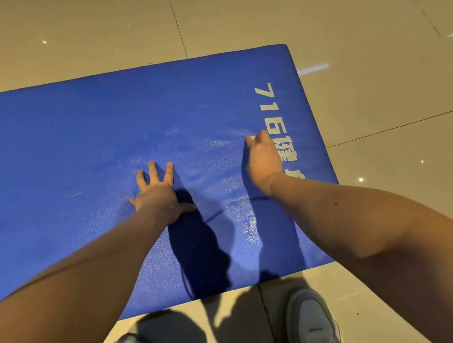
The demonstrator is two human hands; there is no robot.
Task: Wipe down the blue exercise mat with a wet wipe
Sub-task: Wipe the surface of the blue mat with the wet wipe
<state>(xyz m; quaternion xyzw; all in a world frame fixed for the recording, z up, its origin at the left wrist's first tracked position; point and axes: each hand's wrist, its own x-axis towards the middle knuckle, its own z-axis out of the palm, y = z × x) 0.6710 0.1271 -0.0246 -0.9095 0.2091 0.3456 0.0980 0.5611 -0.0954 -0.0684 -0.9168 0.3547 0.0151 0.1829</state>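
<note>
Pressing flat with fingers wide, the left hand (158, 192) steadies the mat (87, 139) mid-frame so the right hand (262, 156), curled round what looks like a white wipe (251, 138), can rub.

Floor (81, 34): large glossy beige tiles with thin dark grout lines (177, 24). One line runs away at top centre and another crosses at the right. Small bright pinpoint reflections (44, 42) are scattered over the tiles. Two pale streak reflections (313, 68) sit upper right. Light is warm and yellowish. Dark soft-edged shadows (235, 315) fall on the tiles at bottom centre.
</note>
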